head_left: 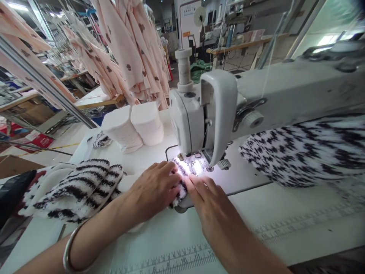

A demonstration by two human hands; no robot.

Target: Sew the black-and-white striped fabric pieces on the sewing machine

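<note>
A small piece of fluffy black-and-white fabric (180,193) lies at the lit needle area of the white sewing machine (188,118). My left hand (155,188) grips this fabric from the left, its fingers curled and the thumb against the pile. From the right, my right hand (209,201) presses on the edge of the same piece close to the presser foot, fingers together and fairly straight. The fabric under the fingers is partly hidden. A metal bangle (68,249) circles my left wrist.
Striped fluffy pieces (76,188) are heaped on the table's left. Two stacks of white cut fabric (146,123) stand behind them. More black-and-white fabric (302,152) lies under the machine arm. A ruler scale (182,260) runs along the front. Pink printed cloth (134,49) hangs beyond.
</note>
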